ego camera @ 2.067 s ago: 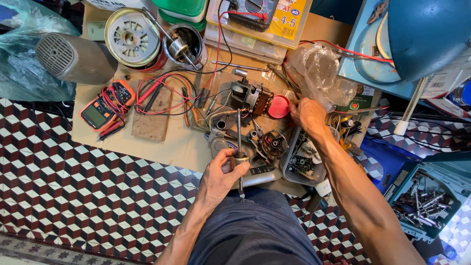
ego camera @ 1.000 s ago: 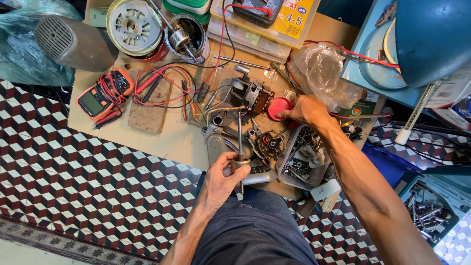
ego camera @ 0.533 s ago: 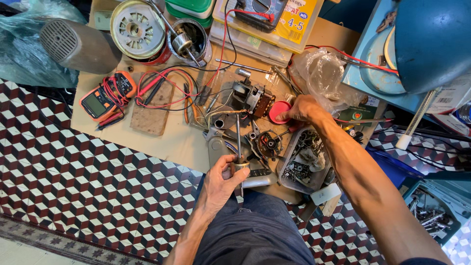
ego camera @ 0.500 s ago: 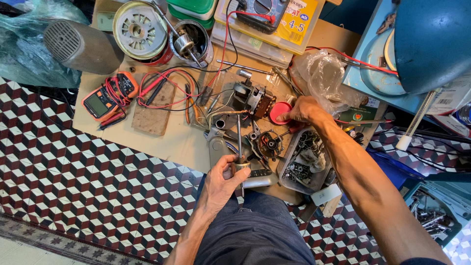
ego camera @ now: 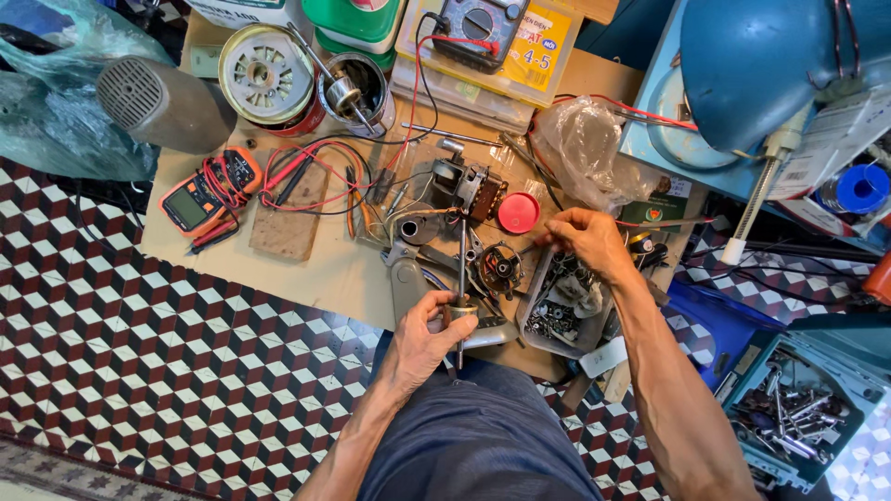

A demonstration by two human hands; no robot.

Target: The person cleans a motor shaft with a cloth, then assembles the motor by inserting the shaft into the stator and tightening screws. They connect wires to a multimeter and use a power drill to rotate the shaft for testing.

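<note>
A: What is gripped by the left hand [ego camera: 429, 336]?

B: One metal shaft [ego camera: 461, 269], upright at the desk's [ego camera: 325, 274] near edge, fingers wrapped around it.

A: And the right hand [ego camera: 587, 241]?

B: Fingers are pinched narrowly over one parts tray [ego camera: 538, 320]; nearby, one red cap [ego camera: 518, 212] and two multimeters are seen.

Left hand [ego camera: 429, 336] grips a metal shaft [ego camera: 461, 269]; right hand [ego camera: 587, 239] reaches into a parts tray [ego camera: 536, 327]

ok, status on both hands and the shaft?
Left hand gripping metal shaft, upright. Right hand over parts tray, fingers curled. Red cap, loose wires close by.
</note>
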